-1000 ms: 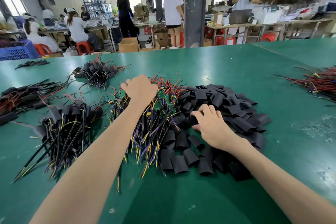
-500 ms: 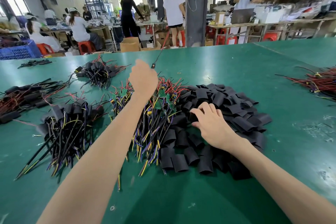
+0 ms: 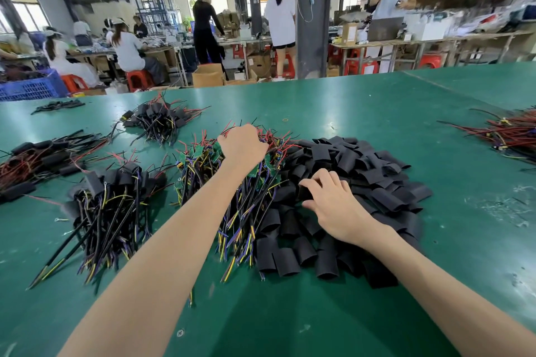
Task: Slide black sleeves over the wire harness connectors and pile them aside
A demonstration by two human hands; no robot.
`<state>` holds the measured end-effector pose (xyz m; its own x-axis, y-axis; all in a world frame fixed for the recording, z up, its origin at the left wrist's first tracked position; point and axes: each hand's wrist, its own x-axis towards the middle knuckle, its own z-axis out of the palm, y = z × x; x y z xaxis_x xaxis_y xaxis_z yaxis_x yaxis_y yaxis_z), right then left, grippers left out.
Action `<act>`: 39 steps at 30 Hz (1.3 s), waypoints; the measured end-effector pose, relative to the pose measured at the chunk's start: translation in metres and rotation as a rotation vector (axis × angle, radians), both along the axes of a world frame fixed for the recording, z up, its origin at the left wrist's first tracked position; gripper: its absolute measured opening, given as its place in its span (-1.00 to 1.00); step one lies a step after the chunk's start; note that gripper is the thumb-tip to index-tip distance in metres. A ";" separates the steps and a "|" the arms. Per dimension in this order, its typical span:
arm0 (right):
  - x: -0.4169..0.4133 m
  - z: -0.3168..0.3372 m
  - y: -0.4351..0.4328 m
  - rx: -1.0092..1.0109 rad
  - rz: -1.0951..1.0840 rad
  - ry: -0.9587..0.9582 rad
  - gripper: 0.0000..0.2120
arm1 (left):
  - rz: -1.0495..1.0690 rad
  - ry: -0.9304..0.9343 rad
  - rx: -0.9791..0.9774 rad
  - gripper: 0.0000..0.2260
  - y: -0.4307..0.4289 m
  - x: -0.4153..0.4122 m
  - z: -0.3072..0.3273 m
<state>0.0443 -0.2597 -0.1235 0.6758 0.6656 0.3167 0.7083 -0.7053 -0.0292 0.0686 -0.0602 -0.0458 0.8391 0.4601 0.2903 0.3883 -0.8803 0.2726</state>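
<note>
The left hand (image 3: 243, 145) clamps wires (image 3: 197, 174); sleeves (image 3: 362, 165) lie just right, under the right hand (image 3: 333, 206), grip unclear.

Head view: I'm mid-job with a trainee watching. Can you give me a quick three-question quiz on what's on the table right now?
1. Fill in: the sleeved harness pile lies to the person's ___ of the unsleeved harness pile.
2. True or false: the right hand rests on the black sleeve pile.
3. Which pile is the left hand at? A: sleeved harness pile. B: unsleeved harness pile. C: black sleeve pile.

Key: 1 left; 2 true; 3 B.
</note>
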 end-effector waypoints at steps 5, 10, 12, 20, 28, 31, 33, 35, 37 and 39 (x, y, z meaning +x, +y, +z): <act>-0.001 -0.001 0.001 -0.002 0.013 0.017 -0.65 | 0.037 -0.092 -0.061 -0.95 0.003 0.011 0.007; -0.003 -0.001 0.003 -0.001 0.031 0.002 -0.65 | -0.012 0.059 -0.045 -0.83 0.006 0.019 0.010; -0.004 -0.002 0.004 -0.011 0.039 0.002 -0.65 | -0.057 0.124 0.101 -0.76 0.003 0.023 0.005; -0.009 -0.004 0.005 -0.032 0.053 -0.018 -0.66 | -0.137 0.154 0.320 -0.65 -0.027 0.039 -0.003; -0.008 -0.002 0.004 -0.006 0.030 -0.044 -0.65 | -0.179 -0.080 0.096 -0.95 -0.041 0.039 0.015; -0.009 0.000 0.004 0.065 0.014 -0.030 -0.63 | -0.206 -0.224 -0.129 -0.85 -0.035 0.036 0.045; -0.009 0.000 0.004 0.088 0.001 -0.025 -0.62 | -0.262 -0.331 -0.231 -0.82 -0.030 0.028 0.069; -0.009 0.001 0.004 0.083 -0.008 -0.025 -0.61 | -0.326 -0.449 -0.315 -0.78 -0.025 0.014 0.094; -0.009 0.001 0.004 0.084 -0.009 -0.031 -0.61 | -0.373 -0.528 -0.294 -0.76 -0.020 -0.005 0.117; -0.009 0.002 0.003 0.094 -0.014 -0.032 -0.62 | -0.403 -0.555 -0.175 -0.77 -0.012 -0.024 0.131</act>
